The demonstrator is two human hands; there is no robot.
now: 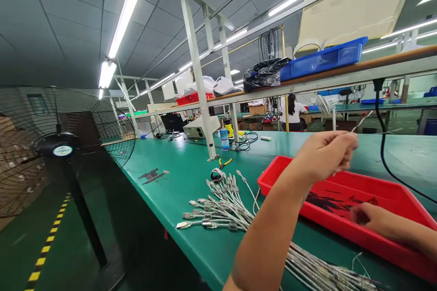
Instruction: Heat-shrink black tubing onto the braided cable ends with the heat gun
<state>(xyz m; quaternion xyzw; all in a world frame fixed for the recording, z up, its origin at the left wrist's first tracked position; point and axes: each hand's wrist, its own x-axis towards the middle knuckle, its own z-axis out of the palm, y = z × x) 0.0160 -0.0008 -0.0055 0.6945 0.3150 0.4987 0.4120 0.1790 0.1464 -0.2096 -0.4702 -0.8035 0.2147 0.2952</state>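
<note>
My left hand (329, 154) is raised above the red tray (273, 173), thumb and fingers pinched on a cable end. Thin wires (362, 121), whitish and reddish, stick out past the fingertips; the rest of that cable is mostly hidden by the hand. Low inside the tray is my right hand (372, 220), its curled fingers blurred, close to thin dark pieces (324, 201) on the tray floor. Whether it holds one I cannot tell. Beside the tray lies a bundle of pale grey cables (235, 211) with metal plugs fanned out at the far left end, passing under my left forearm.
Yellow-handled pliers (225, 163) and a roll of tape (217, 174) lie beyond the cables. A blue can (224, 139) stands by the shelf post (200, 77). A black cord (382, 145) hangs at right. A floor fan (63, 145) stands left of the green table (164, 191).
</note>
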